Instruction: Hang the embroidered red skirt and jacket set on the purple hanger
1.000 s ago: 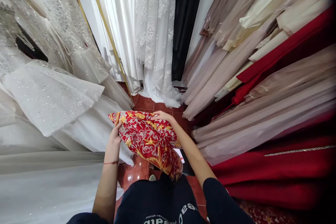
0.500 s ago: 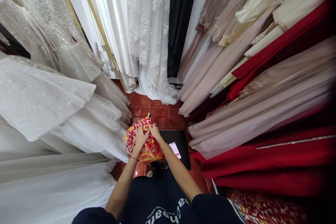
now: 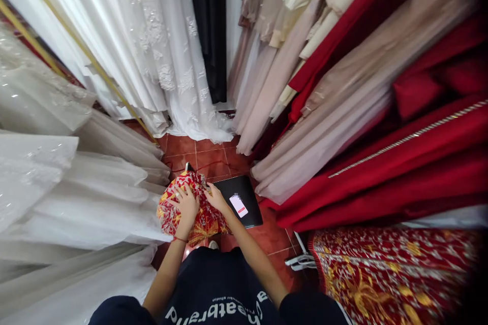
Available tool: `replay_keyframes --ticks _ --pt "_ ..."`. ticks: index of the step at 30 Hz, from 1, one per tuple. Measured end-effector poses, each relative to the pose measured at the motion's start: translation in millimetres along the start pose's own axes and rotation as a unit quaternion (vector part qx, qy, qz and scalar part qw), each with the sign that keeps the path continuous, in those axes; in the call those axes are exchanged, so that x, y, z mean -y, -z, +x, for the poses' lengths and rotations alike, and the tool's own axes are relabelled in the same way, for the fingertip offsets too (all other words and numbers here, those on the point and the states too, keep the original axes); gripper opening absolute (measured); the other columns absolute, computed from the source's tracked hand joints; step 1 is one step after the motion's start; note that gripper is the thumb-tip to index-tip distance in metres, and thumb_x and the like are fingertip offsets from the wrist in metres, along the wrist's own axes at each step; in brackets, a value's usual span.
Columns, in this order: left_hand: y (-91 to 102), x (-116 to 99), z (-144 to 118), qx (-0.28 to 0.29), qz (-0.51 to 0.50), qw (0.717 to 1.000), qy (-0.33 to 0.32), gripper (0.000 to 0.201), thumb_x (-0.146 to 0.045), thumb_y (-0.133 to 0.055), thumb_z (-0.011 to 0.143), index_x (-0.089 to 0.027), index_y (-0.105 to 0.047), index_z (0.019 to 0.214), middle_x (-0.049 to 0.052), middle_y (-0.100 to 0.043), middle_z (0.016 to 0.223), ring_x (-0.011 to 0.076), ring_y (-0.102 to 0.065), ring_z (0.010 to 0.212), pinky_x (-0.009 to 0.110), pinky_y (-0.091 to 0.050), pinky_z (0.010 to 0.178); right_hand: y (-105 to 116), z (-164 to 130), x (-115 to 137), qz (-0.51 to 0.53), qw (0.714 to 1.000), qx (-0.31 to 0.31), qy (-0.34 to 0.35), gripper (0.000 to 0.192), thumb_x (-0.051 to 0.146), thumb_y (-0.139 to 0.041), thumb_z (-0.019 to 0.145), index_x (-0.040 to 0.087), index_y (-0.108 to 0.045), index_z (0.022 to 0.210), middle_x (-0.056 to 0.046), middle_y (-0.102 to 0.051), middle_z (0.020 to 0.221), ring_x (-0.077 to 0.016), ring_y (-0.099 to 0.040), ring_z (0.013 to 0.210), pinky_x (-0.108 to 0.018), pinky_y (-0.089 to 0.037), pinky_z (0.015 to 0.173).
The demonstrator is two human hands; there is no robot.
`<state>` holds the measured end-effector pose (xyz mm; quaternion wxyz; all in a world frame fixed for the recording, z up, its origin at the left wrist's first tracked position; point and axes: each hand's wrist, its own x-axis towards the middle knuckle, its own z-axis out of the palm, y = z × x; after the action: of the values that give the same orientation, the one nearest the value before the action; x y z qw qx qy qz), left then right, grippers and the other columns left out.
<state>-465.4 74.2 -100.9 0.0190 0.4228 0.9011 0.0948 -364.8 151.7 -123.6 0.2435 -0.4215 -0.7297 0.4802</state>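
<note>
A bunched red, gold and white patterned cloth (image 3: 206, 221) sits low in front of me. My left hand (image 3: 186, 205) lies on top of it with the fingers spread. At the cloth's right edge, my right hand (image 3: 216, 198) has its fingers curled on the fabric; the fingertips are partly hidden. A small dark and white tip (image 3: 188, 166) pokes out behind the bundle, its kind unclear. Just right of my right hand is a flat black surface (image 3: 251, 213) with a phone (image 3: 239, 206) on it, screen lit.
White gowns (image 3: 110, 193) hang close on the left and ahead, by a gold pole (image 3: 110, 84). Pale pink dresses (image 3: 305, 137) and red fabric (image 3: 366, 183) crowd the right. Another patterned cloth (image 3: 381, 264) lies at lower right near white metal parts (image 3: 303, 259). Red tiles (image 3: 209, 160) form the floor.
My view has turned right, so more of the lower-right patterned cloth shows. My hands have moved apart; the left fingers have spread over the cloth.
</note>
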Motion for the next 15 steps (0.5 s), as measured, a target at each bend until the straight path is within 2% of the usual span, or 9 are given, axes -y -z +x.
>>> replay_keyframes --ticks 3,5,6,8,10,12,15 --pt "1.5 -45.6 -1.6 0.023 -0.032 0.994 -0.098 0.066 -0.032 -0.043 0.093 0.002 -0.036 0.149 0.035 -0.029 0.156 0.0460 -0.022 0.149 0.073 -0.015 0.113 59.0 -26.0 -6.6 0.034 0.995 -0.095 -0.029 0.037 0.029 -0.051 0.091 0.020 -0.059 0.127 -0.012 -0.066 0.125 -0.0208 -0.067 0.107 -0.037 -0.052 0.096" --pt "2.1 -90.7 -10.7 0.100 -0.101 0.973 -0.180 0.065 -0.033 -0.043 0.094 0.001 -0.037 0.149 0.034 -0.033 0.155 0.0433 -0.030 0.147 0.067 -0.018 0.116 109.2 -54.7 -9.8 0.054 0.983 -0.172 -0.041 0.035 0.032 -0.047 0.093 0.021 -0.060 0.124 -0.011 -0.068 0.121 -0.0196 -0.069 0.100 -0.034 -0.055 0.091" --pt "2.5 -115.9 -19.2 0.153 -0.137 0.952 -0.229 0.062 -0.032 -0.043 0.094 0.000 -0.040 0.148 0.033 -0.037 0.153 0.0411 -0.036 0.145 0.063 -0.023 0.116 135.9 -72.8 -10.3 0.062 0.974 -0.213 -0.044 0.034 0.035 -0.045 0.094 0.020 -0.060 0.121 -0.010 -0.069 0.117 -0.0194 -0.070 0.098 -0.033 -0.055 0.089" --pt "3.6 -166.7 -45.4 0.258 -0.189 0.886 -0.336 0.055 -0.031 -0.045 0.094 -0.006 -0.049 0.142 0.028 -0.051 0.146 0.0353 -0.050 0.136 0.051 -0.036 0.114 189.6 -115.4 -8.8 0.071 0.952 -0.295 -0.049 0.033 0.039 -0.042 0.096 0.020 -0.062 0.115 -0.009 -0.071 0.106 -0.0197 -0.070 0.094 -0.033 -0.055 0.089" --pt "5.7 -213.6 -82.6 0.334 -0.208 0.809 -0.437 0.045 -0.032 -0.051 0.092 -0.013 -0.062 0.131 0.020 -0.066 0.131 0.0294 -0.063 0.123 0.040 -0.045 0.106 240.2 -164.2 -3.8 0.071 0.923 -0.375 -0.054 0.034 0.043 -0.040 0.097 0.019 -0.062 0.110 -0.009 -0.071 0.100 -0.0200 -0.070 0.093 -0.033 -0.055 0.089" --pt "9.2 -253.8 -126.8 0.387 -0.212 0.735 -0.515 0.037 -0.033 -0.057 0.089 -0.018 -0.069 0.120 0.013 -0.074 0.117 0.0260 -0.070 0.110 0.034 -0.051 0.098 284.9 -216.1 3.4 0.065 0.889 -0.449 -0.055 0.036 0.047 -0.041 0.098 0.019 -0.062 0.107 -0.009 -0.071 0.101 -0.0200 -0.070 0.093 -0.034 -0.055 0.090" --pt "18.9 -305.9 -194.9 0.442 -0.224 0.636 -0.592 0.033 -0.035 -0.058 0.089 -0.020 -0.071 0.116 0.009 -0.077 0.108 0.0232 -0.072 0.102 0.031 -0.054 0.093 339.9 -293.5 14.7 0.034 0.832 -0.551 -0.043 0.035 0.047 -0.045 0.097 0.019 -0.064 0.103 -0.008 -0.071 0.097 -0.0194 -0.068 0.090 -0.034 -0.054 0.088"
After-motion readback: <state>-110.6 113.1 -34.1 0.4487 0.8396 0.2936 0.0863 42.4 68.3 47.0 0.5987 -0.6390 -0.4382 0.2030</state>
